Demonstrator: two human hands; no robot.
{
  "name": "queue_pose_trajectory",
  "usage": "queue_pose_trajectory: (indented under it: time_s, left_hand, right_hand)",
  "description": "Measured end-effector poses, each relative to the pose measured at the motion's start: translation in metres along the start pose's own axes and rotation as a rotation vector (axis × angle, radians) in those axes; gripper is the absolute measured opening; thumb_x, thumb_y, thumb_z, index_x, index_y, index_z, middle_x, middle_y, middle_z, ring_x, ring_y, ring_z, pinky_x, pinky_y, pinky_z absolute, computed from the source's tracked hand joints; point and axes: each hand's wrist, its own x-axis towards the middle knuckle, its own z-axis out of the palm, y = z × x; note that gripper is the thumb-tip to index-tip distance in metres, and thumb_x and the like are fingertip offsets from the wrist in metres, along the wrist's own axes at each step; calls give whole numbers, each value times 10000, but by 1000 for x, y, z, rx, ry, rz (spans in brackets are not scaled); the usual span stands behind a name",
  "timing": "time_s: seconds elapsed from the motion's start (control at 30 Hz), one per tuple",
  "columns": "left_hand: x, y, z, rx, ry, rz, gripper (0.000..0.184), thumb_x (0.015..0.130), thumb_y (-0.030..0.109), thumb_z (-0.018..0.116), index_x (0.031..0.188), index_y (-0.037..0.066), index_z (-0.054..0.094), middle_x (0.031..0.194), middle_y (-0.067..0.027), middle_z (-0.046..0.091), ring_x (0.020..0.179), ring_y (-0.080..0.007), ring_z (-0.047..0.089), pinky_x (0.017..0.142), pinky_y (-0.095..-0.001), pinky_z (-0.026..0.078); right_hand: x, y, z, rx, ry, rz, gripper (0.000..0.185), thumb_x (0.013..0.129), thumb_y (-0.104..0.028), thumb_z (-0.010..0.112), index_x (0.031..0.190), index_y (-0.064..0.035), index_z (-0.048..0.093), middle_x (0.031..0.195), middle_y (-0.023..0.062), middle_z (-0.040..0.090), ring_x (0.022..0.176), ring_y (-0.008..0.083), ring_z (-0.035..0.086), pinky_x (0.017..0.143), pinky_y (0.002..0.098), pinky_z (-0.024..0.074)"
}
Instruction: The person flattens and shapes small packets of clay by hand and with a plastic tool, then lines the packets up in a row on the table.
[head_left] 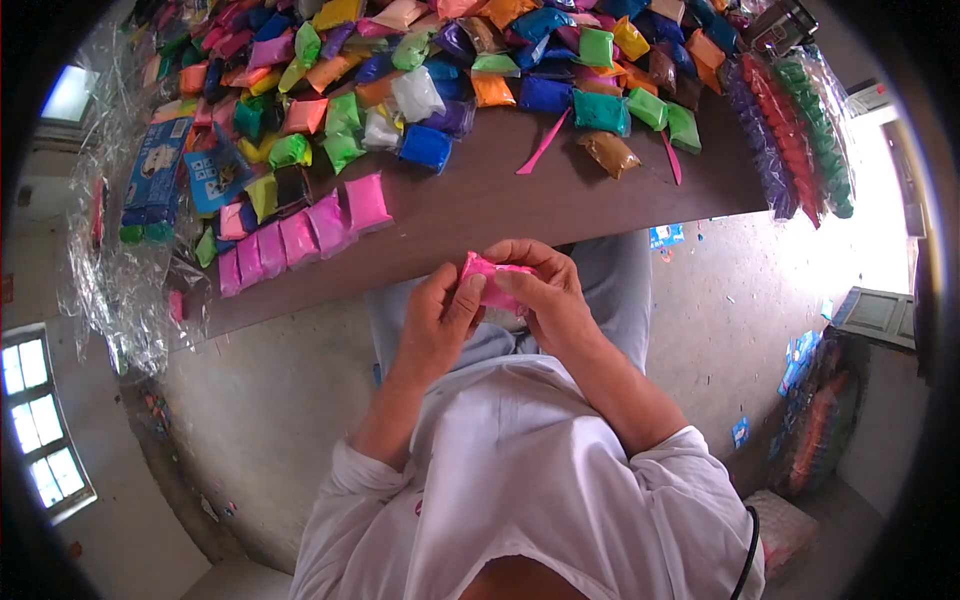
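Observation:
Both of my hands hold one small bright pink packet [492, 283] above my lap, just off the table's near edge. My left hand [447, 305] pinches its left side, thumb on top. On the packet's right side, my right hand [540, 285] is closed with its thumb and fingers on it. A row of several pink packets [298, 238] lies on the brown table [450, 205] at the left, near the front edge. Behind it is a large pile of coloured packets [420, 97].
Two pink plastic tools [545, 143] and a brown packet [608, 154] lie on the table. Long bags of purple, red and green packets [795, 135] stand at the right end. Clear plastic wrap [115, 290] hangs at the left. Scraps [740, 432] litter the floor.

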Motion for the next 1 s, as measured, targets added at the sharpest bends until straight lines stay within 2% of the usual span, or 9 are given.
queue_pose_trajectory:
  time_s: [0.2,0.27,0.37,0.47,0.6,0.67,0.7,0.9,1.0]
  left_hand:
    - [1,0,1,28,6,30,275,941,287,489,789,57,497,567,30,470,452,-25,394,378,-188,287]
    - [1,-2,1,57,33,17,295,938,294,496,759,60,485,566,31,467,453,-28,393,381,-193,286]
    - [0,-10,-3,137,1,64,299,934,298,503,749,63,489,563,38,453,457,-30,391,385,-197,286]
    - [-3,-5,-5,132,31,-9,304,928,283,520,767,25,520,578,20,458,519,-44,392,454,-220,314]
    - [-2,1,-10,137,58,-58,314,923,291,529,761,23,517,576,20,459,524,-42,392,458,-220,316]
    - [0,0,-10,169,63,-7,313,918,290,536,759,21,514,583,24,458,542,-38,395,467,-219,320]
    - [0,0,-10,169,63,-6,313,918,290,536,759,21,514,583,24,458,542,-38,395,467,-219,320]
    - [2,2,-12,207,43,33,278,899,289,564,823,22,549,614,25,485,585,-34,414,503,-216,346]
    - [2,13,-5,185,88,110,247,893,269,572,901,23,566,641,25,525,598,-36,429,519,-215,365]
  right_hand:
    - [1,4,-2,-65,-24,-53,161,833,-61,597,964,33,585,842,52,619,715,104,585,617,223,485]
    - [1,1,-3,-563,126,-95,140,817,-60,589,914,41,602,788,32,621,686,76,565,605,213,478]
    - [0,-13,-3,-789,109,13,119,800,-49,608,890,26,631,780,1,620,738,49,543,661,203,459]
    - [1,-10,-13,-754,33,-52,140,784,-56,572,855,57,618,742,27,616,664,58,541,591,215,462]
    - [2,-17,-13,-714,1,-113,126,798,-55,577,874,23,640,769,1,615,685,53,530,620,213,450]
    - [1,-30,-6,-983,-57,-95,135,801,-51,562,887,25,632,779,9,614,690,53,534,623,215,453]
    - [1,-29,-7,-983,-57,-95,135,801,-51,562,887,25,632,779,9,614,690,53,534,623,215,453]
    - [-1,-16,-5,-927,78,-91,154,799,-65,581,918,27,615,779,18,613,676,58,546,620,226,466]
    - [-1,-11,-2,-769,121,-103,171,768,-69,568,896,32,617,746,79,633,673,88,562,617,245,473]
